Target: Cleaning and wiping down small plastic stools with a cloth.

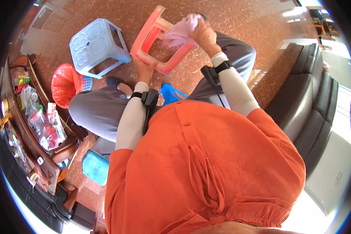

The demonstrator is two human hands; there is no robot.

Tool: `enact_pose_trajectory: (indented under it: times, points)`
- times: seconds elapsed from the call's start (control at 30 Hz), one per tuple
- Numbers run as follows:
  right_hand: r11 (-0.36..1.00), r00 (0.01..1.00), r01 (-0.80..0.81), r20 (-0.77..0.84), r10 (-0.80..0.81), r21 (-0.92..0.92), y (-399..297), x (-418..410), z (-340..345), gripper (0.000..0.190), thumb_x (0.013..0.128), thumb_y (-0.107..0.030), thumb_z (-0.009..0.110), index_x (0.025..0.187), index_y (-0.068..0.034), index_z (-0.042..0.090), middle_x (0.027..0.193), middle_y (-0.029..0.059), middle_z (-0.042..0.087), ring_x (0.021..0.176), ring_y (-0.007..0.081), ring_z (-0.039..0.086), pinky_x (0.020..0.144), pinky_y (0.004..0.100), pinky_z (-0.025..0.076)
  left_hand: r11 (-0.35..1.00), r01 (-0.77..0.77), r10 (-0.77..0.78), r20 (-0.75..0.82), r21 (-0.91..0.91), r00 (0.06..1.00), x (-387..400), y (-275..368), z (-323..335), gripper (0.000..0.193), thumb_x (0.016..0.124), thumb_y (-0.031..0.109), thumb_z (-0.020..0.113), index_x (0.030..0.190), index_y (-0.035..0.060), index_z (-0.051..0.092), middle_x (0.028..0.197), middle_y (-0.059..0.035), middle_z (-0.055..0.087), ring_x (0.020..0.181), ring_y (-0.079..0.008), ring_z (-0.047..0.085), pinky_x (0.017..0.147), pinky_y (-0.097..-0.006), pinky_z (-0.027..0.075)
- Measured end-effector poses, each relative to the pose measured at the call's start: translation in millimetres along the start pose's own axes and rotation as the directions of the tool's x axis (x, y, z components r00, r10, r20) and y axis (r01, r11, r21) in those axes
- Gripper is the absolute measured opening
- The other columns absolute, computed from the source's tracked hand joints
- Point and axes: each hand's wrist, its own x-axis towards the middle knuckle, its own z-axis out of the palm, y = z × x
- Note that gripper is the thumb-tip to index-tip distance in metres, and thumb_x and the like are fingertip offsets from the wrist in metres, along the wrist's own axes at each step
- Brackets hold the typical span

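A red plastic stool is held tipped on its side in front of me, its open frame facing up toward me. My left hand grips its near lower edge. In my right hand is a bunched pink cloth, which lies over the stool's right side. That hand is slightly blurred, and the cloth hides part of the frame. Just left of the red stool stands a light blue plastic stool with flower shapes on its seat.
A waste basket with a red liner stands left of my knee. Beyond it is a wooden table with bagged items on its shelf. A blue basin sits on the floor at lower left. A dark leather sofa lines the right.
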Motion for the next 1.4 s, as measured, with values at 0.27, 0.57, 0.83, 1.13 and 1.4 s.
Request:
enact_pose_trajectory:
  times: [0.27, 0.57, 0.83, 1.13, 1.4]
  points:
    - [0.98, 0.803, 0.15, 0.561, -0.2, 0.133, -21, -73, -1, 0.047, 0.075, -0.035, 0.067, 0.107, -0.004, 0.053, 0.096, 0.0257, 0.06, 0.091, 0.041, 0.061, 0.078, 0.0477, 0.049, 0.991, 0.122, -0.119, 0.062, -0.048, 0.991, -2, 10, -4, 0.118, 0.062, 0.017, 0.084, 0.141, -0.008, 0.001, 0.14, -0.0289, 0.028, 0.127, -0.0349, 0.037, 0.103, -0.0358, 0.036]
    - [0.839, 0.72, 0.309, 0.466, -0.515, 0.448, -102, -60, 16, 0.061, 0.072, -0.043, 0.07, 0.116, -0.007, 0.047, 0.098, 0.0169, 0.061, 0.093, 0.0351, 0.061, 0.078, 0.0431, 0.048, 0.455, 0.335, -0.065, 0.345, -0.825, 0.936, 3, 15, 8, 0.099, 0.076, 0.022, 0.073, 0.144, 0.0035, 0.004, 0.13, -0.0166, 0.047, 0.118, -0.0265, 0.049, 0.099, -0.0388, 0.041]
    - [0.747, 0.615, 0.63, 0.451, -0.647, 0.211, -108, -47, 55, 0.038, 0.078, -0.031, 0.063, 0.11, -0.012, 0.058, 0.106, 0.0197, 0.061, 0.094, 0.0337, 0.064, 0.074, 0.0429, 0.053, 0.95, -0.228, 0.23, -0.018, -0.213, 0.973, -1, 5, 21, 0.084, 0.07, 0.007, 0.078, 0.136, 0.0072, 0.025, 0.124, -0.0144, 0.05, 0.104, -0.0222, 0.055, 0.078, -0.0352, 0.053]
    - [0.517, 0.275, 0.81, 0.599, -0.752, 0.278, -88, -43, 61, 0.016, 0.074, -0.024, 0.06, 0.085, -0.014, 0.066, 0.078, 0.0115, 0.066, 0.08, 0.0301, 0.067, 0.064, 0.0403, 0.052, 0.936, 0.193, -0.097, 0.311, -0.294, 0.945, 3, 4, 4, 0.107, 0.078, 0.005, 0.07, 0.145, 0.0133, -0.012, 0.129, -0.0174, 0.046, 0.111, -0.0211, 0.052, 0.091, -0.0326, 0.045]
    - [0.471, 0.313, 0.862, 0.532, -0.787, 0.189, -69, -58, 60, 0.016, 0.072, -0.02, 0.061, 0.086, -0.013, 0.065, 0.08, 0.0118, 0.063, 0.078, 0.0297, 0.065, 0.066, 0.0388, 0.052, 0.995, 0.063, -0.058, 0.065, -0.073, 0.996, 38, 12, 7, 0.076, 0.085, 0.036, 0.061, 0.141, -0.002, 0.025, 0.132, -0.0281, 0.043, 0.123, -0.0355, 0.044, 0.102, -0.0387, 0.036]
